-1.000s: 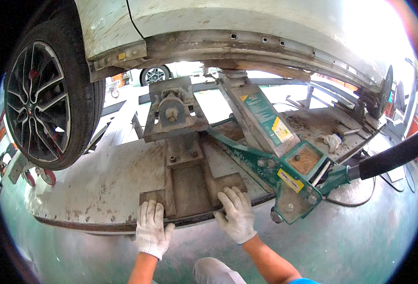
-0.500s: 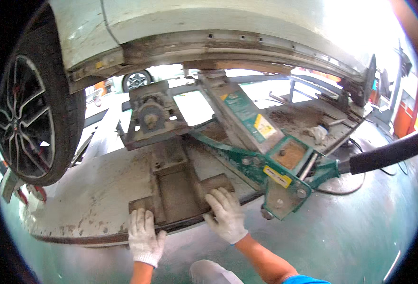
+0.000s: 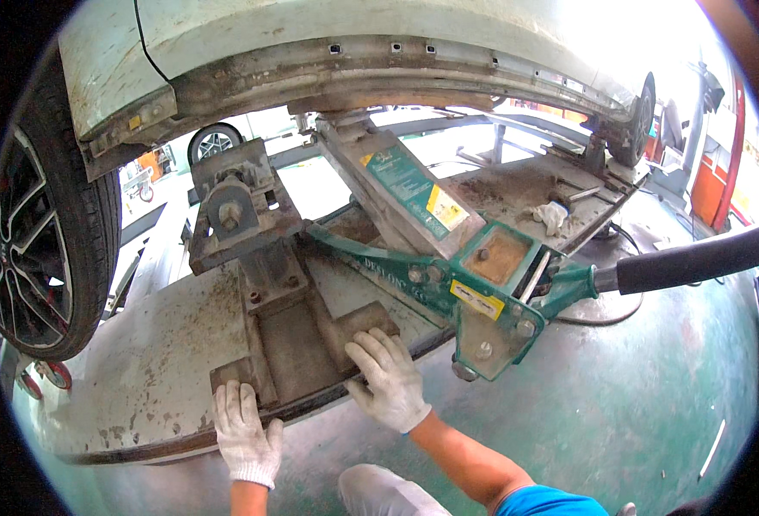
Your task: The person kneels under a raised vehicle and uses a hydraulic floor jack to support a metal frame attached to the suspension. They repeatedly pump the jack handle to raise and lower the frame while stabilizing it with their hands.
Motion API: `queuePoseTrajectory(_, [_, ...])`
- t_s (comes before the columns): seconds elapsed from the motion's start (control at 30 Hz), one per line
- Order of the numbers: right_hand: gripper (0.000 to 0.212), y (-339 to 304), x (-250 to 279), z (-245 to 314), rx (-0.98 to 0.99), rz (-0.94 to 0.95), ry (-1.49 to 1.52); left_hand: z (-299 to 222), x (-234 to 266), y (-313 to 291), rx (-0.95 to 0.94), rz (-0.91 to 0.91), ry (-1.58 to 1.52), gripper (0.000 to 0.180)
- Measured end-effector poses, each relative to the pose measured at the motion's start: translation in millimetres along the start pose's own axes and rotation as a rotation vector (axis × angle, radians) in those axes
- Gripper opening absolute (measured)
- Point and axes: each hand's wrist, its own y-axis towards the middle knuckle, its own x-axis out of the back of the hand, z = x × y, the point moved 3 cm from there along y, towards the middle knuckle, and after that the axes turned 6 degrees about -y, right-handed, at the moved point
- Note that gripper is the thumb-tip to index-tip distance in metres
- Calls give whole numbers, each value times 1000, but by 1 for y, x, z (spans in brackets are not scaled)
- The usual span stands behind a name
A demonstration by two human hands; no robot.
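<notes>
A rusty steel clamp stand rests on the grey platform, its two-footed base close to the near edge. My left hand, in a white knit glove, lays its stretched fingers against the left foot of the base, thumb apart. Over the right foot, the fingers of my gloved right hand lie extended, thumb spread away. Neither palm wraps around the metal. The stand's upper clamp block, with a large bolt, sits below and in front of the car's dirty sill. Right beside the stand is a green floor jack.
A car wheel stands at the left. The jack's black-sleeved handle extends right, above the green floor. Farther back on the platform lie a crumpled white glove and a metal bar tool.
The view has shifted, so the car, stand and jack appear farther left and slightly higher. Both hands keep their places on the base; no clear movement of the stand shows.
</notes>
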Motion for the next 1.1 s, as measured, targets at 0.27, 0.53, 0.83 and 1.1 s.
queuePoseTrajectory(0.27, [66, -1, -4, -1, 14, -20, 1, 0, 3, 1, 15, 7, -10, 85])
queuePoseTrajectory(0.53, [67, -1, -3, 0, 18, -25, -9, 1, 0, -2, -2, 4, 15, 87])
queuePoseTrajectory(0.83, [67, 0, -4, 1, 9, -29, -5, 3, -2, -2, 18, 9, -8, 89])
queuePoseTrajectory(1.1, [66, 2, -1, 3, -2, -30, -19, 2, 1, -1, 10, 20, 13, 86])
